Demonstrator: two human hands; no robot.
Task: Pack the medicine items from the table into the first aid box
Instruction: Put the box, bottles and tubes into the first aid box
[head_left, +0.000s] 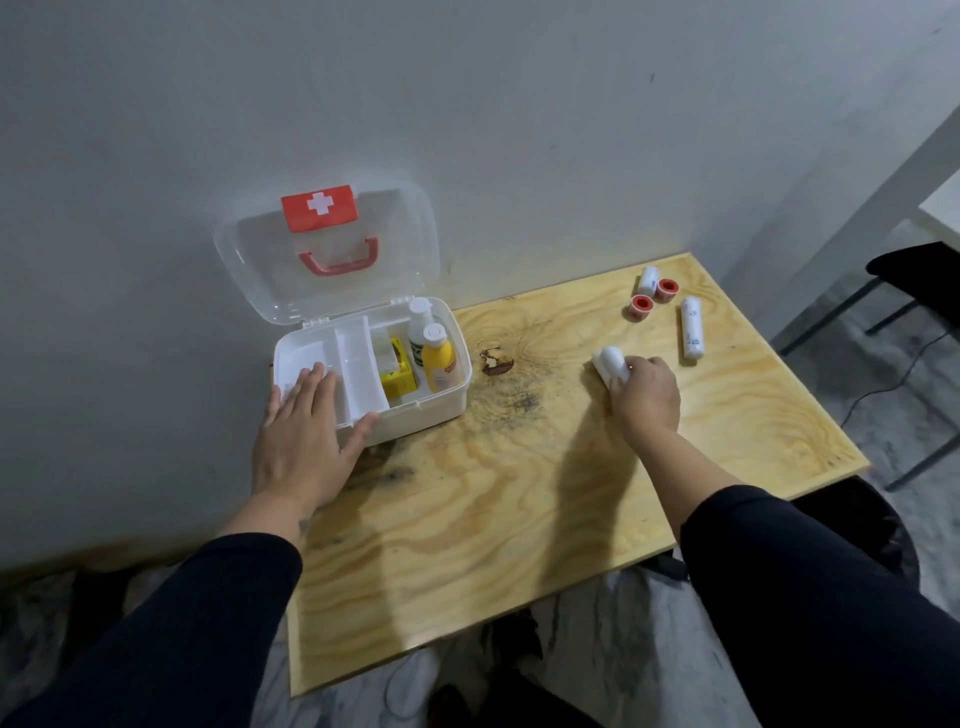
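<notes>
white roll (609, 365) half-hidden in right hand (647, 397)

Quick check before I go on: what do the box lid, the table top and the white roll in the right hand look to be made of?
Box lid: clear, glossy plastic; the wall shows through it. Table top: plywood, probably unvarnished or matte; swirling grain, dark stains. White roll in the right hand: seemingly soft gauze or bandage, matte; too blurred to be sure.

Both arms in long dark navy/black sleeves, snug fit, cuffs ending partway up forearms. Left hand (306, 441) and right hand (647, 397) bare, no gloves. Small dark mark nr left wrist.
</notes>
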